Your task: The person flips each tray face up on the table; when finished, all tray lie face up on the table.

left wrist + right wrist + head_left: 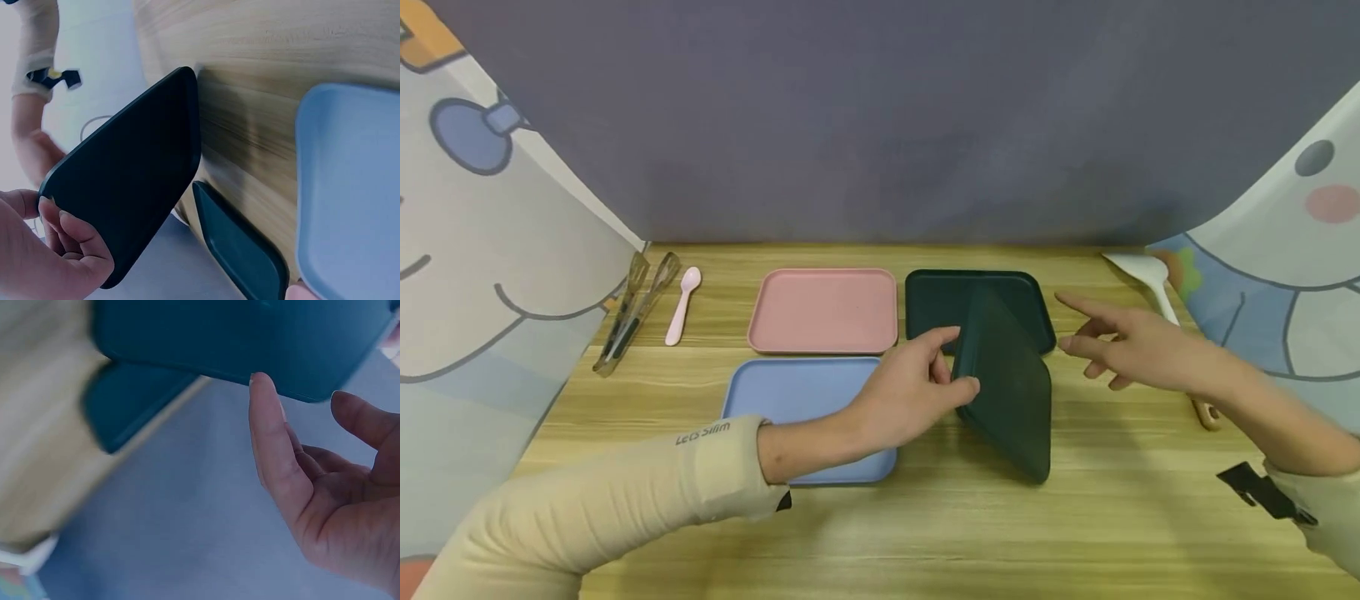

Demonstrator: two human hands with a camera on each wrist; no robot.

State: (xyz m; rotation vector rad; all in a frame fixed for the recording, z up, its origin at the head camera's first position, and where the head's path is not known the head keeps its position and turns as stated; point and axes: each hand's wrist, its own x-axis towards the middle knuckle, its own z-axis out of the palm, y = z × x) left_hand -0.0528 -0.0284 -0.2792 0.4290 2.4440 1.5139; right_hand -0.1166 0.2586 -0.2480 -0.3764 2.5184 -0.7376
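My left hand [904,395] pinches the edge of a dark green tray [1013,392], which is tilted steeply above the wood-look table. In the left wrist view, its thumb and fingers [81,236] close on one end of that tray. My right hand [1142,348] hovers to the right of the raised tray, index finger extended and thumb apart. The right wrist view shows that hand [337,494] below the tray's edge, holding nothing; whether a fingertip touches is unclear. A second dark green tray [931,302] lies flat behind, partly hidden by the raised one.
A pink tray [823,312] lies at the back, left of the flat green one. In front of it is a blue tray [790,392], partly under my left forearm. Metal tongs [636,321] and a pink spoon [681,310] lie left; a white spatula [1150,271] lies right.
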